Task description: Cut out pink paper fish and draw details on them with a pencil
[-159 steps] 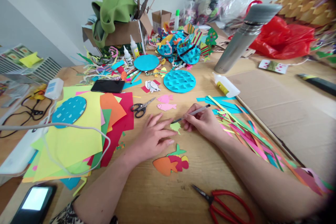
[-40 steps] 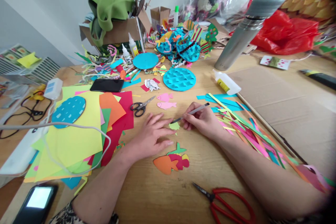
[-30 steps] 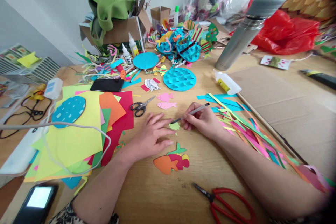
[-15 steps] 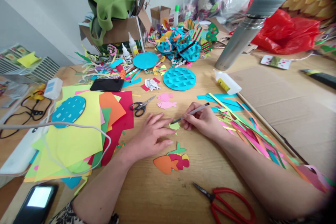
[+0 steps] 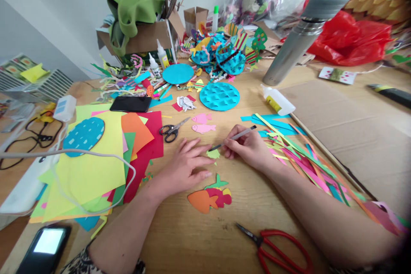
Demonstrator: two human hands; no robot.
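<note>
My right hand (image 5: 242, 147) grips a grey pen (image 5: 239, 135), its tip touching a light green paper cutout (image 5: 214, 154). My left hand (image 5: 189, 167) lies flat with fingers spread, the fingertips on or at the left edge of that cutout, which they partly cover. Two pink paper fish (image 5: 204, 129) lie just beyond my hands. Closer to me is a small pile of an orange paper fish (image 5: 199, 201), a red cutout (image 5: 223, 198) and a green one (image 5: 219, 182). Black-handled scissors (image 5: 173, 130) rest beyond my left hand; red-handled scissors (image 5: 279, 246) lie near the front edge.
Coloured paper sheets (image 5: 93, 180) are stacked at left under a white cable. Paper strips (image 5: 308, 162), a glue bottle (image 5: 278, 100) and an upright steel flask (image 5: 293, 47) stand or lie to the right. Blue discs (image 5: 220, 96) and a cardboard box (image 5: 147, 36) are at the back.
</note>
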